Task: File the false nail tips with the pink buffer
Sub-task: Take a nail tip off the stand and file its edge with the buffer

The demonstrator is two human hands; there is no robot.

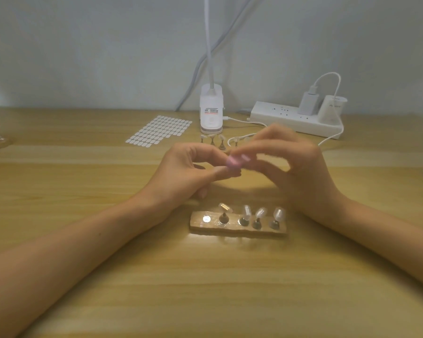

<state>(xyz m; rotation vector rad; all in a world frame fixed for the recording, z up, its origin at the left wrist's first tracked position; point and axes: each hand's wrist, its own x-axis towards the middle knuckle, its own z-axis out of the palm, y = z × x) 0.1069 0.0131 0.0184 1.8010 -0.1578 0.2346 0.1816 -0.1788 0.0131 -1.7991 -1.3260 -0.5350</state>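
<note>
Bare forearms (88,242) to frame edge; left hand (186,172), right hand (296,167) (motion-blurred) bare too.

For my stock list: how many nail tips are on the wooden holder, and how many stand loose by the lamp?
Nail tips on the wooden holder: 4
Loose tips by the lamp: 3 clear, others blurred beside the right hand
Total: 7 clearly seen

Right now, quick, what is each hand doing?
Left hand: pinches a small item, too blurred to name.
Right hand: pinches the pink buffer.
</note>
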